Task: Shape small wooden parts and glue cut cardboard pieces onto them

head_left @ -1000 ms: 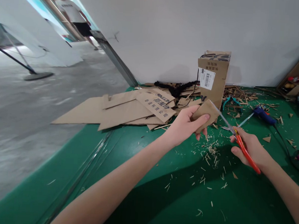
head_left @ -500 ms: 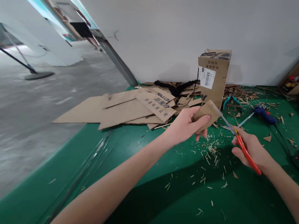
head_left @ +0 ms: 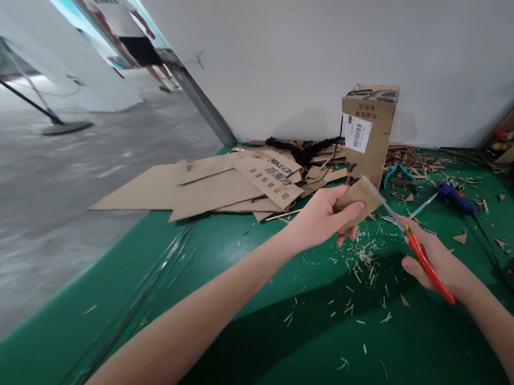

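A small piece of brown cardboard (head_left: pixel 356 200) is pinched between the thumb and fingers of my left hand (head_left: pixel 320 218), above the green table. My right hand (head_left: pixel 431 255) grips red-handled scissors (head_left: pixel 427 264), whose open blades point up and to the left. One blade lies along the upper right edge of the cardboard piece; the other blade's exact place is hard to make out. Thin pale shavings (head_left: pixel 366 257) are scattered on the table below the hands.
Flat cardboard sheets (head_left: pixel 213 190) pile up at the left on the green table (head_left: pixel 154 302). An upright cardboard box (head_left: pixel 369 135) stands by the wall. Teal pliers (head_left: pixel 398 173), a blue glue gun (head_left: pixel 457 199) and scraps lie right. A person (head_left: pixel 119 24) is at the far left.
Both my hands have shifted slightly to the right, with the cardboard piece and the scissors still held. The person in the background has moved a little.
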Demonstrator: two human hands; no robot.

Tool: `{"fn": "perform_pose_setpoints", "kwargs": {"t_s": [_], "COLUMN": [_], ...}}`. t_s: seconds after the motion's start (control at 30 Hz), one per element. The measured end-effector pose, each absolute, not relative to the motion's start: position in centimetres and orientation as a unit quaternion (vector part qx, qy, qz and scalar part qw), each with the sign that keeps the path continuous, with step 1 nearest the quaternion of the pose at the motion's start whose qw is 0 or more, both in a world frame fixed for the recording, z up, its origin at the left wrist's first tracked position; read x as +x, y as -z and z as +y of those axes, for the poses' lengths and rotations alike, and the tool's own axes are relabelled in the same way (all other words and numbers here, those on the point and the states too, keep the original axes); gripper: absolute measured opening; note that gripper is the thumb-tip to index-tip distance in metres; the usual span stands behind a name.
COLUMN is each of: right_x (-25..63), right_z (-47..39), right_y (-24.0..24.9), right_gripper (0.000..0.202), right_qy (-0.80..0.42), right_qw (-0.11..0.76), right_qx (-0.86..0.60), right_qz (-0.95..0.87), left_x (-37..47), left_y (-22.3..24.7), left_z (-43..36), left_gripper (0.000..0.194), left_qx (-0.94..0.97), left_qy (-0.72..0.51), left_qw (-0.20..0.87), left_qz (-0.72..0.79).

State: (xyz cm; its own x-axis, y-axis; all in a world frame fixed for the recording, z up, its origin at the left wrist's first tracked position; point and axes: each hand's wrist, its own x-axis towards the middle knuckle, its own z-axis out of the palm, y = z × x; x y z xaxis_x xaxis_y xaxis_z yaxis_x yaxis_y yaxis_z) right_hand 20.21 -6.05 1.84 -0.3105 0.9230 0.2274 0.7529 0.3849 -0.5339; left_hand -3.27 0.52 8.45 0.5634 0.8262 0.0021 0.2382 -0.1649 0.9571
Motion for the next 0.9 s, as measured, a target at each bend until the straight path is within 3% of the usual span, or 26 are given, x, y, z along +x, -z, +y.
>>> {"fn": "perform_pose_setpoints", "kwargs": {"t_s": [0.17, 0.53, 0.9], "right_x": [19.8, 20.2, 19.8], "right_z": [-6.0, -5.5, -6.1], "right_y": [-2.1, -1.4, -2.2], "right_gripper": [0.067, 0.051, 0.062], "right_qy": [-0.242, -0.241, -0.239], "right_qw": [0.239, 0.242, 0.224], "right_qx": [-0.532, -0.554, -0.543], "right_qz": [-0.776, -0.759, -0.773], "left_x": [-3.3, -3.1, -3.1], "left_y": [-8.4, -7.5, -8.0], "left_z": [0.6, 0.5, 0.3], "left_gripper": [0.012, 0.017, 0.017], "left_qx": [0.717, 0.697, 0.7], "left_qy": [-0.28, -0.282, -0.257], "left_qw": [0.517, 0.531, 0.543], "left_qz": [0.375, 0.39, 0.386]}}
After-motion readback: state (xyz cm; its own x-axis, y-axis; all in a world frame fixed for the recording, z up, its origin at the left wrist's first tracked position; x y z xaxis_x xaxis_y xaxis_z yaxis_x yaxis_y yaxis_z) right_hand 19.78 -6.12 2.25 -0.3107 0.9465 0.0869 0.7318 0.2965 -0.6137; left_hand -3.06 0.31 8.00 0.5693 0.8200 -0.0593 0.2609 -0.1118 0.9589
